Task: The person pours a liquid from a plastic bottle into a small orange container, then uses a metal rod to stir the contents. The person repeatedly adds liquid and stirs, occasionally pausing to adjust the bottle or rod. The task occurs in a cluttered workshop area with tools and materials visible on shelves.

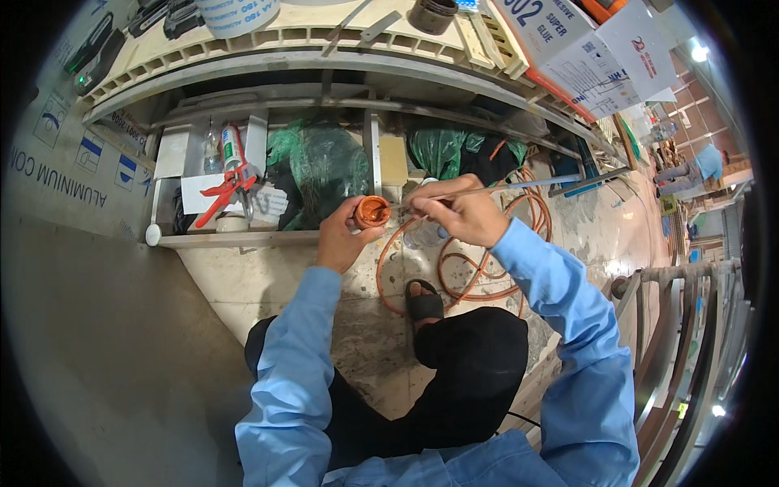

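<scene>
From my end of the feed, both hands are busy above the floor. My left hand (pixel 347 235) wraps round a small open jar (pixel 374 211) of orange-brown stuff, its mouth facing up toward the camera; my right hand (pixel 464 213) pinches a long thin rod (pixel 535 184) whose near end points at the rim — I can't tell whether the tip is inside. I judge the step in hand to be stirring or scooping at the jar's mouth; the next move seems to call for a steady left grip and a small, controlled turn of the right wrist. Below the hands, loops of orange hose (pixel 542 217) lie on the floor. Beyond — in a compartmented tray (pixel 243 239) — sit 1 red caulking gun (pixel 216 196) and green plastic (pixel 331 162). Farther up, the table (pixel 276 39) carries a white box (pixel 560 53). Farthest off, at right, is 1 person (pixel 708 164) in blue.
</scene>
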Tool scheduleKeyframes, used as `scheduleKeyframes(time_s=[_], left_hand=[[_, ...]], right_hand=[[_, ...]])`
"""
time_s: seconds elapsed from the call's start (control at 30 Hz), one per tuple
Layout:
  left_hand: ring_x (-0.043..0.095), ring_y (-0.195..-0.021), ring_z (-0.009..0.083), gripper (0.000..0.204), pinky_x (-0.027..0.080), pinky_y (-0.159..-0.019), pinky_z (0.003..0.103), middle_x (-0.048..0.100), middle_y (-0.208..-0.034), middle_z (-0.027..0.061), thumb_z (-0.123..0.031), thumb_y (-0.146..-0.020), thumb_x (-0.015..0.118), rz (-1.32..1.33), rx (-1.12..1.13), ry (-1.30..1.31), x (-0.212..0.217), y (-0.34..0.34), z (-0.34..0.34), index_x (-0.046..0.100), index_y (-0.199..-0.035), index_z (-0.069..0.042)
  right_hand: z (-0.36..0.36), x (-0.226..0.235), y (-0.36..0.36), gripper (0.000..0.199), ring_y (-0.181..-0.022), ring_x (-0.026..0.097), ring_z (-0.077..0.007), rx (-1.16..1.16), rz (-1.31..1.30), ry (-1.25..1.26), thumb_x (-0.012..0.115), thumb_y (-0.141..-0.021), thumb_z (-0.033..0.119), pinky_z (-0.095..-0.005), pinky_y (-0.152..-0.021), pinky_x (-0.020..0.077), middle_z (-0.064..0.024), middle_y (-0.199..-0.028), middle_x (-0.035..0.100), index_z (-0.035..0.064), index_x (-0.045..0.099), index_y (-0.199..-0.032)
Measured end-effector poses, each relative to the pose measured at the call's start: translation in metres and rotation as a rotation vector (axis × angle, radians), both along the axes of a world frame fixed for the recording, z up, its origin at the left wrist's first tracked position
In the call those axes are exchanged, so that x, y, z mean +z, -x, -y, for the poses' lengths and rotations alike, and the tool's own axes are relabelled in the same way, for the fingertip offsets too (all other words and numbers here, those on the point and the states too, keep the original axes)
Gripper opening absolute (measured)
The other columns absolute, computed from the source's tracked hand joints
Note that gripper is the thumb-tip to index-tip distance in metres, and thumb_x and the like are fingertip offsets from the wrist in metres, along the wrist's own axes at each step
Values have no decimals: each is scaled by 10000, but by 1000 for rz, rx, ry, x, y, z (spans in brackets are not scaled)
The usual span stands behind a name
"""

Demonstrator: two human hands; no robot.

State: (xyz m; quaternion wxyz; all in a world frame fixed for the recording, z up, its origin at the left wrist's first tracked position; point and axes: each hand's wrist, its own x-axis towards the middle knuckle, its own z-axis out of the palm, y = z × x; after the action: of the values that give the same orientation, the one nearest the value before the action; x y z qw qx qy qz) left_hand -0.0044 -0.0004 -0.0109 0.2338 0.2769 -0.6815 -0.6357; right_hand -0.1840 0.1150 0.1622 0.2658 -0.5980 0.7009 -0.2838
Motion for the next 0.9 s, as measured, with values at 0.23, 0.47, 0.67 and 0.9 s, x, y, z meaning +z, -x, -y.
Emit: scheduleKeyframes(time_s=[0.23,0.47,0.67,0.9], left_hand=[[715,-1069,134,630,563,-920,288,751,-1213,82,-52,-765,903,6,17,-92,-5,-2,0,643,-1339,-26],[731,-1049,151,650,582,-921,289,756,-1198,84,-62,-754,924,-39,28,-50,-4,1,-5,640,-1336,-16],[734,-1055,160,641,588,-911,306,762,-1179,102,-96,-748,935,-20,29,59,-2,-2,-4,652,-1316,-10],[730,-1074,165,663,587,-922,312,760,-1194,98,-127,-734,943,-41,12,42,0,-4,-3,655,-1320,-8]], right_hand=[[-11,21,5,182,-766,744,-208,-43,115,107,616,-1003,70,-349,-688,587,-138,-878,755,-67,726,-1052],[7,19,-17,149,-714,666,-408,159,-119,105,630,-948,54,-428,-663,535,-240,-830,684,-59,718,-991],[18,19,-16,136,-726,674,-396,128,-172,6,638,-950,77,-431,-674,535,-206,-783,685,-34,716,-951],[27,3,-14,190,-611,641,-319,64,26,-38,637,-977,116,-396,-638,522,-174,-714,672,-33,719,-891]])
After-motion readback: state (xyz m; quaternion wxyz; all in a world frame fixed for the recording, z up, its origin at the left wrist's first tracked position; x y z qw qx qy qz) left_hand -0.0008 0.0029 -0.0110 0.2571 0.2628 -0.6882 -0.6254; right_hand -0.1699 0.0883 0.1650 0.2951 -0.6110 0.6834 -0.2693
